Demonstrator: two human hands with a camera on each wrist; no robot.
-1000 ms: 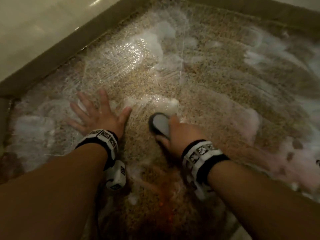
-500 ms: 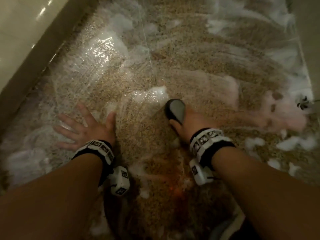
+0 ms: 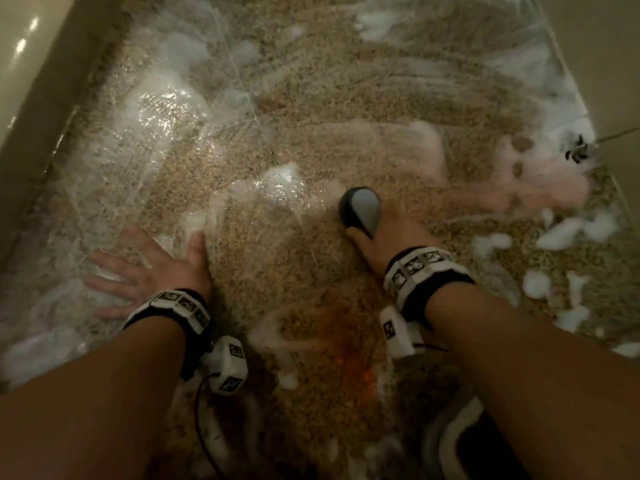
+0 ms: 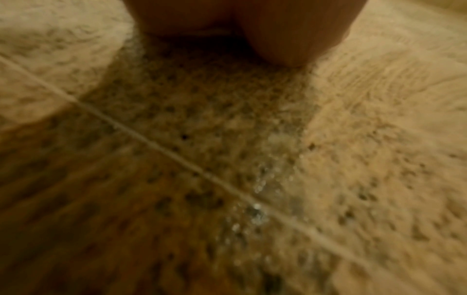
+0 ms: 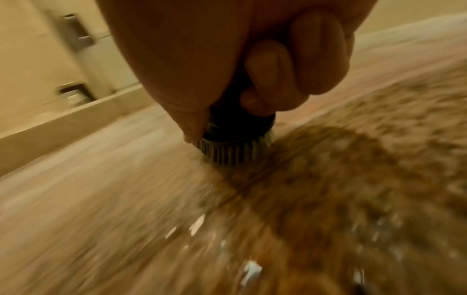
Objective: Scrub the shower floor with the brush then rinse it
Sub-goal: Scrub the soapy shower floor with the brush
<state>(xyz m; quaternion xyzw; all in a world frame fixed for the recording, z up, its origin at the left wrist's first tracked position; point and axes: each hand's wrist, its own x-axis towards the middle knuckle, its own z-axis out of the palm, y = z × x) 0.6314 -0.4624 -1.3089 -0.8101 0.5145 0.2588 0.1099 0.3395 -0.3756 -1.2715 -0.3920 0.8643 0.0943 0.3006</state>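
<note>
The right hand (image 3: pixel 384 237) is wrapped round the dark handle of the brush (image 3: pixel 360 210), thumb and curled fingers (image 5: pixel 270 67) clamped on it. The bristles press down on the speckled shower floor (image 3: pixel 311 109), about mid-floor and well away from every edge. The left hand (image 3: pixel 152 268) lies flat on the wet floor with fingers spread, holding nothing, nearer the left edge by the pale curb (image 3: pixel 41 109). White foam (image 3: pixel 568 233) sits in clumps towards the right edge and in smears across the far part. A small dark drain fitting (image 3: pixel 577 151) sits by the right edge. An orange stain (image 3: pixel 353 344) marks the floor between the two forearms.
</note>
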